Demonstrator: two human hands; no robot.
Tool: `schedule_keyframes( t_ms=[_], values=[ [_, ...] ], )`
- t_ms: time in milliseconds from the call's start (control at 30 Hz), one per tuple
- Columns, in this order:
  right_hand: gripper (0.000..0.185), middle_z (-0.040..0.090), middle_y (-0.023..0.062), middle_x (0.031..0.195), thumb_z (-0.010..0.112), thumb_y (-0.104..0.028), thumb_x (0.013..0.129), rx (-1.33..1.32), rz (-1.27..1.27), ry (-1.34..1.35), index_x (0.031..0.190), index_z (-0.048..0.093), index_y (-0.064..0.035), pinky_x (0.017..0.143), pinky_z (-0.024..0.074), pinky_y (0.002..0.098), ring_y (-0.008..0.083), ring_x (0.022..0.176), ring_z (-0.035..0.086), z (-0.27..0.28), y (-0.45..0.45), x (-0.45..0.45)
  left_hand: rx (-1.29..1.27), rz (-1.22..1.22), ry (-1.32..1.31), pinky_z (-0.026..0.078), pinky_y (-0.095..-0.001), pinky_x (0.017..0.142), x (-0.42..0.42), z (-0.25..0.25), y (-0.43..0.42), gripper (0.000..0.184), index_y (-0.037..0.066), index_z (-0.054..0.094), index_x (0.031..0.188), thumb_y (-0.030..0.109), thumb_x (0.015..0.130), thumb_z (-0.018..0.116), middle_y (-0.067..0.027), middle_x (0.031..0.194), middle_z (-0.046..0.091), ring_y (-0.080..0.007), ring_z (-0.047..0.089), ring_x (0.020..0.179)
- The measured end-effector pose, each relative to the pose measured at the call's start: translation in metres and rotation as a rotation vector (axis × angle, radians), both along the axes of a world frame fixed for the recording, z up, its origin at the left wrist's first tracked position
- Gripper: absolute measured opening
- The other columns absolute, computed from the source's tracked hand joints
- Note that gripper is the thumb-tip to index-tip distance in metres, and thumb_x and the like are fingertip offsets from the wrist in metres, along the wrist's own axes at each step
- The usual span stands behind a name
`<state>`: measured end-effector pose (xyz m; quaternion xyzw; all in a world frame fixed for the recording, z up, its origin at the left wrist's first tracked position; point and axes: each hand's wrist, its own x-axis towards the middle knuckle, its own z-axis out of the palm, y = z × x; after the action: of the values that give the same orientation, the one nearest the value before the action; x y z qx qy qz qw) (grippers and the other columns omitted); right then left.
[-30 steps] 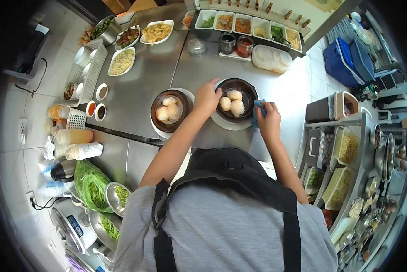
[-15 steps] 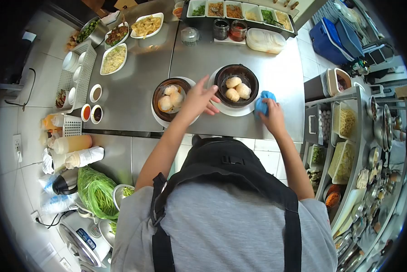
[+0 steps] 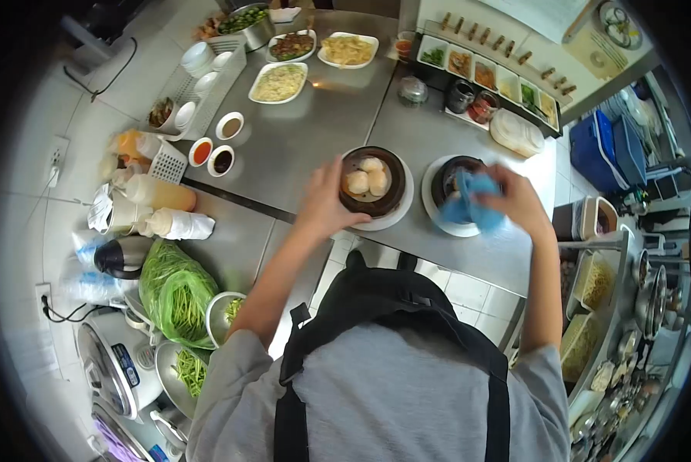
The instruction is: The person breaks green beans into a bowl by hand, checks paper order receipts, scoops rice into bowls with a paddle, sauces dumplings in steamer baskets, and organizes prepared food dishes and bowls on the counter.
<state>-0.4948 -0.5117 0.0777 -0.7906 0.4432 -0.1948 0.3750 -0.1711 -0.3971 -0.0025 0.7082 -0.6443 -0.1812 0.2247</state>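
Note:
My left hand point(image 3: 324, 202) is curved around the left side of a dark round steamer basket point(image 3: 398, 206), thumb at its near edge and fingers at its far left rim. Three pale dumplings point(image 3: 370, 179) sit inside, and a white plate point(image 3: 408, 202) shows under the basket's right side. In my right hand point(image 3: 517, 198) is a blue cloth point(image 3: 480, 202), blurred by motion. It hangs over a second dark steamer basket point(image 3: 441, 179) on another white plate point(image 3: 428, 202), hiding most of what that basket contains.
Three sauce dishes point(image 3: 220, 161) and plates of food point(image 3: 279, 82) stand on the left of the steel table point(image 3: 299, 138). A topping tray point(image 3: 507, 81), jars point(image 3: 461, 97) and a lidded plastic box point(image 3: 517, 133) line the back right. Metal shelving point(image 3: 619, 285) stands at right.
My left hand has gone from between the baskets to the left basket's side. My right hand has lifted the blue cloth from the table over the right basket. The view has turned.

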Motion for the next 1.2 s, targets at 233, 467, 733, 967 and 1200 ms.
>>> schedule_keyframes(
  t_ms=[233,467,733,967,1200],
  values=[
    [0.024,0.064,0.0137,0.096,0.067,-0.015,0.072,-0.443,0.414,-0.053,0.095,0.066,-0.0078,0.087,0.0438,0.0418,0.0336,0.094,0.059,-0.117,-0.095,0.178,0.202,0.197,-0.114,0.027,-0.0551,0.104,-0.043,-0.027,-0.019,0.135,-0.003,0.011,0.143,0.047,0.045,0.088,-0.021,0.146,0.023,-0.0386,0.026,0.133],
    [0.048,0.051,0.0205,0.128,0.057,-0.031,0.084,-0.268,0.574,0.168,0.123,0.054,-0.0038,0.104,0.0322,0.0469,0.0375,0.122,0.043,-0.17,-0.106,0.228,0.235,0.097,-0.101,0.024,-0.0586,0.105,-0.002,-0.034,-0.022,0.132,-0.003,0.01,0.144,0.041,0.046,0.088,-0.0207,0.146,0.021,-0.0387,0.025,0.133],
    [0.023,0.062,0.0231,0.081,0.058,-0.022,0.08,-0.257,0.342,0.111,0.089,0.064,-0.0015,0.067,0.0453,0.045,0.0422,0.076,0.058,-0.123,-0.088,0.167,0.218,0.154,-0.032,0.027,-0.0663,0.101,-0.004,-0.016,-0.017,0.133,0.008,0.009,0.146,0.041,0.043,0.086,-0.0127,0.149,0.02,-0.0336,0.029,0.133],
    [0.031,0.063,0.0246,0.082,0.051,-0.018,0.088,-0.158,-0.09,0.064,0.112,0.058,0.0004,0.07,0.0476,0.0427,0.0389,0.079,0.063,-0.146,0.019,0.119,0.131,0.278,-0.034,0.028,-0.0665,0.099,-0.018,-0.024,-0.014,0.129,0.007,0.015,0.145,0.046,0.044,0.085,-0.0129,0.147,0.025,-0.0323,0.036,0.13],
    [0.03,0.063,0.0231,0.091,0.051,-0.014,0.086,-0.198,-0.12,-0.076,0.112,0.062,-0.0027,0.076,0.048,0.0417,0.0381,0.084,0.061,-0.159,0.022,0.121,0.214,0.229,0.013,0.043,-0.0492,0.093,0.033,-0.057,-0.031,0.09,0.012,0.045,0.135,0.057,0.062,0.074,-0.0159,0.13,0.049,-0.0317,0.048,0.119]
  ],
)
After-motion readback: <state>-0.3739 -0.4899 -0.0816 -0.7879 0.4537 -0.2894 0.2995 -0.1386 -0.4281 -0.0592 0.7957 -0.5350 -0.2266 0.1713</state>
